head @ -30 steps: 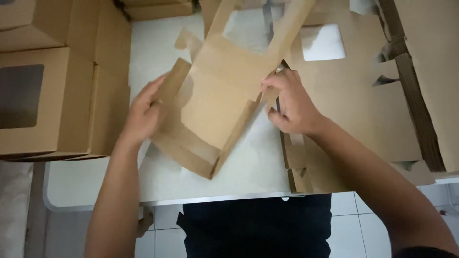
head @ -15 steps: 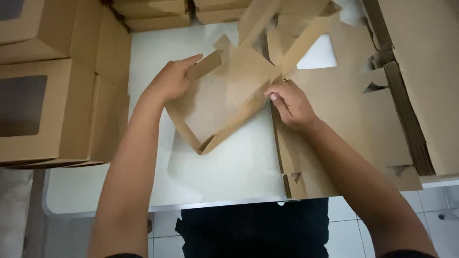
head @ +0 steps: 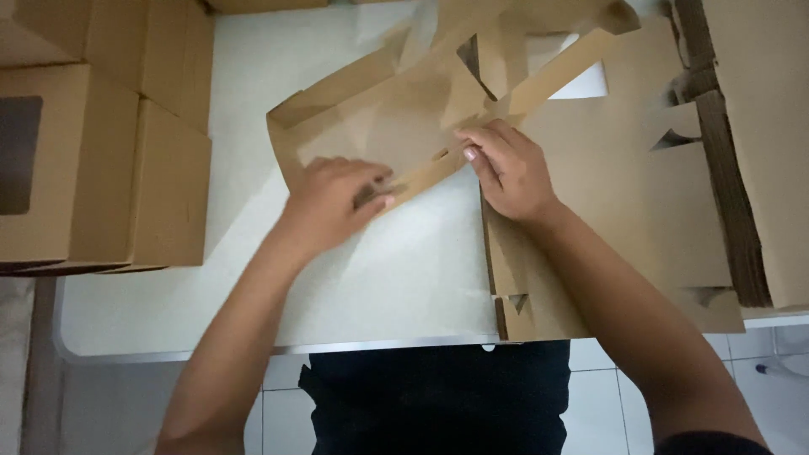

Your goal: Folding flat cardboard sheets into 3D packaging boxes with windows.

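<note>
A brown cardboard box blank (head: 396, 118), half folded with its side walls raised, lies on the white table (head: 396, 270). My left hand (head: 333, 198) presses on the near wall of the blank, fingers curled over its edge. My right hand (head: 506, 168) grips the same near wall further right, thumb and fingers pinching the fold. Loose flaps of the blank stick up at the far side.
Folded brown boxes with dark windows (head: 76, 160) are stacked at the left. Flat cardboard blanks (head: 624, 211) lie under my right forearm, and a tall pile of blanks (head: 758, 152) stands at the right edge. White floor tiles show below the table's front edge.
The blank has come down from a tilted, lifted pose onto the table. My left hand moved from its far left corner to the near wall; my right hand stayed on the fold.
</note>
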